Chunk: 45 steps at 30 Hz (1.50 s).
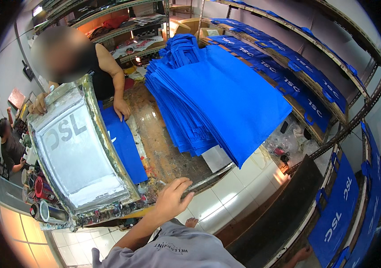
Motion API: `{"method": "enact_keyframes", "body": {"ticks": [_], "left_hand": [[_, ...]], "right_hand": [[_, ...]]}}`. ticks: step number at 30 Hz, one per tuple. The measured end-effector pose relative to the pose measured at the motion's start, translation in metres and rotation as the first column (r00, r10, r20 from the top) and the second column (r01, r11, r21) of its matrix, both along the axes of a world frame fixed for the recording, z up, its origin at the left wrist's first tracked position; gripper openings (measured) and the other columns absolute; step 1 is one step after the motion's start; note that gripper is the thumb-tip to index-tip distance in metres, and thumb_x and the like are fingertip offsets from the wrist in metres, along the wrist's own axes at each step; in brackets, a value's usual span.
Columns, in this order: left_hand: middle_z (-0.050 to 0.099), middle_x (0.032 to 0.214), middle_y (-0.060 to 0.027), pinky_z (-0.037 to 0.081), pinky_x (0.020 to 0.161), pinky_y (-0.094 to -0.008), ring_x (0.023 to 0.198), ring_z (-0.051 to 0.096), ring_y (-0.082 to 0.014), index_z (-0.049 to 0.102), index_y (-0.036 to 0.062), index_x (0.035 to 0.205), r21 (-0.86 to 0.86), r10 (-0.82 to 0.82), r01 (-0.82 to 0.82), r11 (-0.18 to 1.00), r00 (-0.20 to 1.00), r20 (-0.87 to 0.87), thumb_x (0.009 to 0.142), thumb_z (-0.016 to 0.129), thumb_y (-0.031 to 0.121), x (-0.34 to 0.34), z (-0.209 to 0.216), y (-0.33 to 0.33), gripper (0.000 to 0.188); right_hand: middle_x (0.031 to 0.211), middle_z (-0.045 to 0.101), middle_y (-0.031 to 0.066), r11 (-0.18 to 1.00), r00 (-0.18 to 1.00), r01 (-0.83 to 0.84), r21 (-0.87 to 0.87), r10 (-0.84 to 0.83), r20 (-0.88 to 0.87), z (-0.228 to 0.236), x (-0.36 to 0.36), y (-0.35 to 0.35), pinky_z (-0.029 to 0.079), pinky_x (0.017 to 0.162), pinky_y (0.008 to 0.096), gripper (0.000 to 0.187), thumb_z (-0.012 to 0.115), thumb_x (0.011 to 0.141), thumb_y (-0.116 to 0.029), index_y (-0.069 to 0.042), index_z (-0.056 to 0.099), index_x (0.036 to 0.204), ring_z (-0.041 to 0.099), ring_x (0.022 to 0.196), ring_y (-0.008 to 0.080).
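My left hand (171,198) is at the front edge of the worktable (168,161), fingers stretched out and nothing in them; whether it touches the edge I cannot tell. Far to the lower right, my right hand (303,254) is beside a printed blue bag (337,214) on a rack, its fingers mostly hidden. Across the table a co-worker raises a screen-printing frame (83,147) with one hand (38,104). The co-worker's other hand (122,109) presses on a blue bag (126,149) lying partly beneath the frame. White ink pools along the screen's near end.
A tall stack of blue bags (217,89) covers the table's right part and overhangs its edge. Shelves with printed bags (288,85) stand at right and back. Ink containers (50,212) crowd the table's left side. Another person (12,145) is at the far left.
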<state>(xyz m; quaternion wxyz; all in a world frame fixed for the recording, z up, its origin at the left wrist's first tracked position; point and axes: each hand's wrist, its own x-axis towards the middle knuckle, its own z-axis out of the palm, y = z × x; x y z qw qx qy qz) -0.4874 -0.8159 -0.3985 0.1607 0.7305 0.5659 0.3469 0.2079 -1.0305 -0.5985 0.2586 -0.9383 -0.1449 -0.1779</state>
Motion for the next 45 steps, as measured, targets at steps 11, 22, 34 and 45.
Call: {"method": "enact_keyframes", "body": {"ticks": [11,22,34,45], "left_hand": [[0.039,0.133,-0.0234,0.026,0.104,-0.0561,0.122,0.036,-0.0442,0.044,-0.0007,0.128,0.519,0.493,-0.311,0.796,0.831,-0.257,0.065,0.079,0.023,-0.018,0.065,0.017,0.075],[0.052,0.093,-0.0109,0.038,0.076,-0.0414,0.092,0.048,-0.0266,0.064,0.0021,0.089,0.480,0.321,0.070,0.874,0.660,-0.680,0.074,0.066,0.027,0.041,0.081,0.150,0.029],[0.058,0.077,-0.0039,0.041,0.065,-0.0286,0.069,0.050,-0.0127,0.059,-0.0025,0.088,0.242,-0.314,0.333,0.911,0.942,-0.115,0.086,0.052,0.030,0.098,0.301,0.159,0.034],[0.055,0.075,-0.0006,0.039,0.063,-0.0247,0.069,0.050,-0.0098,0.061,0.0046,0.092,0.182,-0.586,0.565,0.805,0.804,0.096,0.087,0.053,0.024,0.192,0.293,0.083,0.022]], "right_hand": [[0.113,0.062,0.0165,0.995,0.984,0.103,-0.016,-0.104,-0.141,0.013,-0.020,0.011,0.045,0.088,0.0374,0.031,0.049,0.092,-0.019,0.000,0.060,0.114,0.059,0.103,0.0304],[0.111,0.062,0.0225,0.985,0.994,-0.042,0.169,0.059,-0.097,0.028,-0.046,0.017,0.045,0.089,0.0429,0.034,0.053,0.087,-0.016,0.003,0.061,0.114,0.059,0.102,0.0375],[0.114,0.059,0.0171,0.929,0.944,-0.329,0.166,0.322,0.068,0.055,-0.108,0.039,0.042,0.093,0.0396,0.034,0.055,0.088,-0.015,0.003,0.055,0.118,0.055,0.108,0.0348],[0.152,0.004,0.0235,0.013,-0.319,-0.462,0.887,0.931,-0.180,0.230,-0.431,-0.029,0.033,0.105,0.0543,0.127,0.084,0.065,-0.026,-0.012,-0.012,0.147,0.012,0.140,0.0372]]}}
